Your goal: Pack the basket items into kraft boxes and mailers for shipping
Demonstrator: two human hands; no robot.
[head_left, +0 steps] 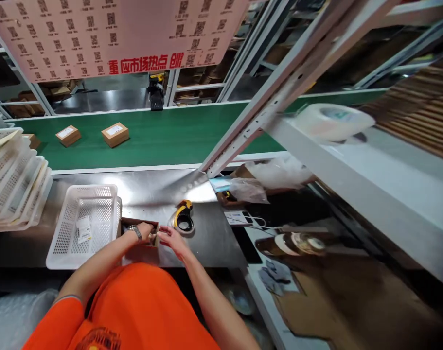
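Right now, the left hand (147, 232) is dipped into a small open carton (141, 253), which sits on the steel bench (214, 238) directly in front of the orange shirt (151, 311). Its fingers curl downward inside, and from this angle I cannot tell whether they pinch something or merely rest there. A metal-strapped watch (135, 231) circles that wrist. The right hand (173, 240) comes in from the other side, its fingers stretched out and slightly spread at the carton's right edge, the tips close to those of the left.

Just beyond the right hand, a yellow and black tape dispenser (186, 206) stands on the bench. To the left of the carton, and right beside it, is a white mesh basket (100, 223) with a labelled packet (83, 229) on its floor; farther left rises a leaning stack of similar baskets (15, 189).

Past the bench runs a green conveyor belt (177, 136). On it, 2 brown boxes with white labels (115, 134) lie in plain sight, and 1 more is partly hidden behind the stack. At right, a large tape roll (334, 121) lies on a white shelf (389, 165).
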